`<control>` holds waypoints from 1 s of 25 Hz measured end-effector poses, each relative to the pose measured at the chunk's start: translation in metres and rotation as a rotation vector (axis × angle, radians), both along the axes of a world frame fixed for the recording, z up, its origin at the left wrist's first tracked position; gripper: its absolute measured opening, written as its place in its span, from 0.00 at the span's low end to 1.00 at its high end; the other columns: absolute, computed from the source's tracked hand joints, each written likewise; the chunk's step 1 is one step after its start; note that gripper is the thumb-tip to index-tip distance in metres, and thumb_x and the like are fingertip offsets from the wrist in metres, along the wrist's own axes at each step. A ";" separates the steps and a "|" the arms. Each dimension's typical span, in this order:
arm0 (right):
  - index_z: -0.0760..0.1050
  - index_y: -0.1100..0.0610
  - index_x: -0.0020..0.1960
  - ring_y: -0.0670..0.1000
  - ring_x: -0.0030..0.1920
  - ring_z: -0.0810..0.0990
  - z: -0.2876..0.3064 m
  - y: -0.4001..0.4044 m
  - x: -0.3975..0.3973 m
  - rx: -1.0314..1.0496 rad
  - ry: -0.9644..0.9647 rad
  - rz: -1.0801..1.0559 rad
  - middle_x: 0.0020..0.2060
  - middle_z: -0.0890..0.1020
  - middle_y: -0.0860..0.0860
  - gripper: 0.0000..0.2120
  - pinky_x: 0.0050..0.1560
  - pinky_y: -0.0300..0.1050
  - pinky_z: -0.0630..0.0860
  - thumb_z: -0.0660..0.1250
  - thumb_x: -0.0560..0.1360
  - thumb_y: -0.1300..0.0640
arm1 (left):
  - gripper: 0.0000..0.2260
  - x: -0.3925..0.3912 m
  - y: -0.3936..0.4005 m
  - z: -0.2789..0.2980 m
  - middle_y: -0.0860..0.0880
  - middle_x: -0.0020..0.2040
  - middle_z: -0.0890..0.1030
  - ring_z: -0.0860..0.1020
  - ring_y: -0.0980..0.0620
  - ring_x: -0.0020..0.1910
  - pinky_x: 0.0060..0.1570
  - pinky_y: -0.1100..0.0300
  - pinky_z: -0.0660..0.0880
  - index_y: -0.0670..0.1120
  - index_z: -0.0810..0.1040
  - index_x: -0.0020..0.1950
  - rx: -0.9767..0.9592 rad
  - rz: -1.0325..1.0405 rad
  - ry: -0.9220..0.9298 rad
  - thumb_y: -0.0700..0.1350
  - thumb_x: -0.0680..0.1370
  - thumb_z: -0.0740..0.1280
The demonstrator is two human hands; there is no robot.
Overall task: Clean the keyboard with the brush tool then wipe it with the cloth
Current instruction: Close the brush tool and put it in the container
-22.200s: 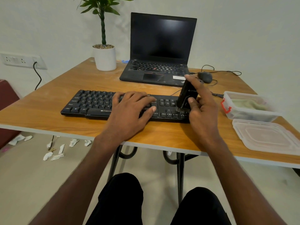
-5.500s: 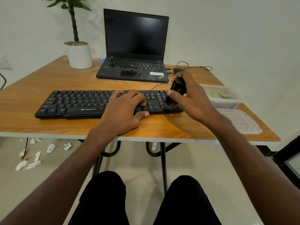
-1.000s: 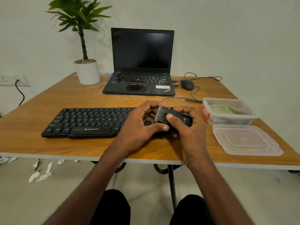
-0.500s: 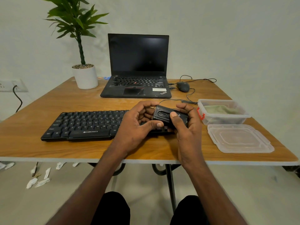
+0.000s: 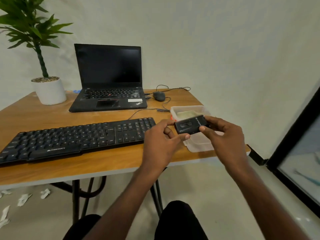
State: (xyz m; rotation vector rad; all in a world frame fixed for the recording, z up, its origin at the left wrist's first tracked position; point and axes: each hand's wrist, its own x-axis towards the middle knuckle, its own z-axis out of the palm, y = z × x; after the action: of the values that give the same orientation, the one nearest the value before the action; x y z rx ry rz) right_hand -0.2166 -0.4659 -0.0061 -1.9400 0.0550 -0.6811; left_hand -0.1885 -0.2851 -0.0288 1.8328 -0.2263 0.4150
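**A:** Where does the brush tool [image 5: 190,125] sit, and how is it held?

**B:** Right of centre, lifted off the worktop [image 5: 107,163]. The left hand [image 5: 160,146] pinches its left end between thumb and fingers; the right hand [image 5: 223,135] grips its right end. It hangs in front of the clear container [image 5: 174,110] holding the cloth [image 5: 185,113].

**A:** And the keyboard [image 5: 76,139]?

**B:** Flat in the left-centre of the frame, near the worktop's front edge, its right end just beside the left hand.

**A:** What borders the open room?

**B:** The worktop's right edge lies close below the right hand, with a clear lid [image 5: 199,144] partly hidden there. Behind, in the upper centre, stand a laptop [image 5: 109,80], a mouse [image 5: 159,96] with its cable, and a potted plant [image 5: 46,89] at upper left. A dark frame [image 5: 294,129] rises at the far right.
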 end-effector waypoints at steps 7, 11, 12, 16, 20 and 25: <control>0.83 0.52 0.65 0.54 0.63 0.82 -0.022 -0.050 0.001 -0.342 0.193 -0.167 0.60 0.86 0.50 0.15 0.64 0.51 0.76 0.72 0.79 0.51 | 0.28 0.027 -0.055 -0.018 0.50 0.55 0.82 0.79 0.52 0.52 0.45 0.57 0.76 0.51 0.86 0.63 0.448 0.031 0.043 0.64 0.69 0.79; 0.81 0.52 0.68 0.52 0.65 0.80 -0.033 -0.048 -0.001 -0.345 0.155 -0.170 0.63 0.84 0.50 0.16 0.65 0.50 0.74 0.70 0.81 0.51 | 0.29 0.021 -0.050 -0.024 0.51 0.59 0.78 0.76 0.51 0.58 0.54 0.54 0.76 0.50 0.82 0.68 0.445 0.004 0.012 0.65 0.73 0.76; 0.80 0.52 0.68 0.51 0.65 0.80 -0.034 -0.047 -0.001 -0.333 0.125 -0.183 0.63 0.84 0.49 0.17 0.66 0.50 0.74 0.70 0.81 0.51 | 0.27 0.019 -0.045 -0.023 0.52 0.60 0.77 0.75 0.51 0.60 0.56 0.53 0.76 0.51 0.81 0.68 0.439 0.031 -0.020 0.66 0.75 0.73; 0.80 0.52 0.66 0.47 0.62 0.80 -0.028 -0.038 0.010 -0.336 0.016 -0.175 0.61 0.83 0.46 0.14 0.62 0.42 0.75 0.68 0.82 0.55 | 0.20 0.031 -0.017 -0.013 0.49 0.71 0.73 0.70 0.48 0.70 0.68 0.49 0.68 0.53 0.76 0.71 0.809 0.349 -0.176 0.61 0.84 0.62; 0.82 0.53 0.65 0.47 0.61 0.81 -0.005 -0.027 0.041 -0.381 0.042 -0.081 0.61 0.84 0.46 0.14 0.61 0.39 0.74 0.66 0.81 0.59 | 0.15 0.040 0.003 -0.013 0.46 0.72 0.73 0.71 0.46 0.71 0.73 0.45 0.65 0.49 0.78 0.67 1.016 0.345 0.002 0.52 0.84 0.61; 0.82 0.52 0.65 0.55 0.58 0.83 0.016 -0.024 0.103 -0.751 0.147 -0.091 0.59 0.86 0.51 0.14 0.61 0.53 0.79 0.64 0.81 0.57 | 0.12 0.031 0.004 -0.015 0.47 0.73 0.72 0.71 0.48 0.70 0.70 0.49 0.68 0.48 0.79 0.65 1.050 0.308 -0.001 0.48 0.83 0.63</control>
State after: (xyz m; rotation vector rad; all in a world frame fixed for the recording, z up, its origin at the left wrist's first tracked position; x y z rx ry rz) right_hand -0.1138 -0.4901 0.0100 -2.7221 -0.0280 -0.6714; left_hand -0.1579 -0.2808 -0.0437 2.9196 -0.1700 0.5661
